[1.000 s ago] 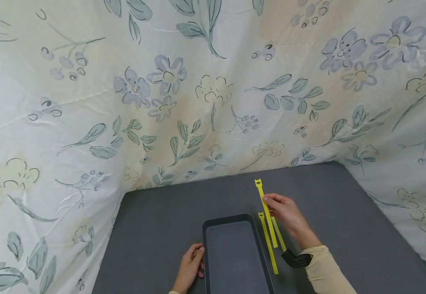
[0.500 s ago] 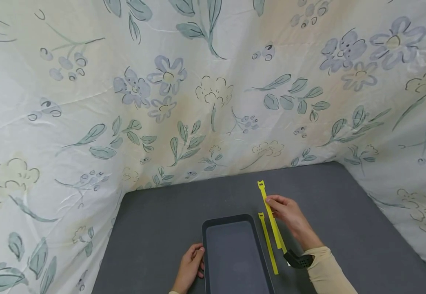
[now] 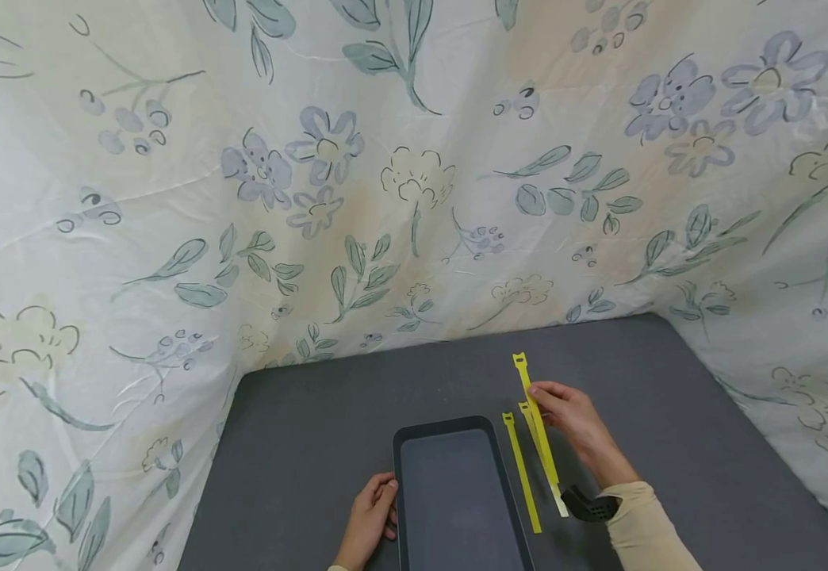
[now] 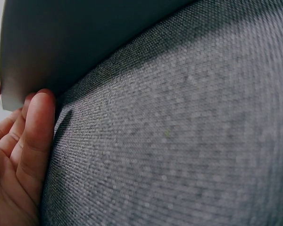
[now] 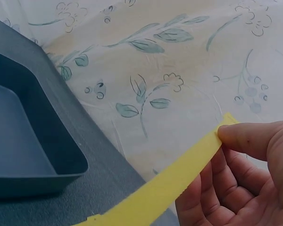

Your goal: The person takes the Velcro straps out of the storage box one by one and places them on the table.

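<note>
My right hand (image 3: 576,424) pinches a yellow hook-and-loop cable tie (image 3: 521,369) near its slotted head, thumb against fingers; the right wrist view shows the tie (image 5: 174,181) slanting down to the left. Below it, partly covered, a second yellow cable tie (image 3: 525,409) lies on the table. A third yellow cable tie (image 3: 523,476) lies along the right side of a dark rectangular tray (image 3: 401,500). At the tray's left side, my left hand (image 3: 371,511) holds the rim; in the left wrist view its fingers (image 4: 39,122) bear against the tray's wall (image 4: 52,42).
The dark grey table (image 3: 300,444) carries the tray and ties. Floral cloth (image 3: 414,198) hangs behind the table and along its sides. A black wrist camera (image 3: 588,506) sits at the right sleeve (image 3: 645,519), close to the lower ends of the ties.
My right hand has moved right and slightly nearer with the held tie, so the head of the tie beneath now shows on its left. The left hand and tray have stayed put.
</note>
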A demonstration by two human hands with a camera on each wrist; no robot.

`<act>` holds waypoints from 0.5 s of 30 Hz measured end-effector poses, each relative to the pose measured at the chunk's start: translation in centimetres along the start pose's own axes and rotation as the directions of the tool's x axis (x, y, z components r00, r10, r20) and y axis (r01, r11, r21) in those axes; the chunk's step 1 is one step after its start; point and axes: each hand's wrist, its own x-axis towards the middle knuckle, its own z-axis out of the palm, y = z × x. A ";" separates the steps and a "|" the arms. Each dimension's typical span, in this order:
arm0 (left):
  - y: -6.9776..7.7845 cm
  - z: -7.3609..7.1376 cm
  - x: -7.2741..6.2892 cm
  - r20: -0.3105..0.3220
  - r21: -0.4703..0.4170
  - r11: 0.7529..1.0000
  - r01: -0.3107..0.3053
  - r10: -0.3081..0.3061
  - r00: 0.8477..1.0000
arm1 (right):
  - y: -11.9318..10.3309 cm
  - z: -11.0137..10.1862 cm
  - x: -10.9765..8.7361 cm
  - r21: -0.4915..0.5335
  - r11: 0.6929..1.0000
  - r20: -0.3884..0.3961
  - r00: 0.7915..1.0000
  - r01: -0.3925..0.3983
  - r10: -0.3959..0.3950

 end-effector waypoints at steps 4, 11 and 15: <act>0.0 0.0 0.0 -0.004 -0.001 1.000 0.000 0.000 1.000 | 0.3 -0.6 0.1 -0.023 1.000 -0.010 1.000 0.001 -0.001; 0.1 0.1 0.0 0.001 -0.006 1.000 0.003 -0.003 1.000 | 0.9 -1.7 0.3 -0.051 0.998 -0.046 0.999 -0.024 0.022; 0.1 0.0 0.0 0.002 -0.008 1.000 0.005 -0.005 1.000 | 1.2 -2.5 0.4 -0.065 0.997 -0.049 0.998 -0.030 0.027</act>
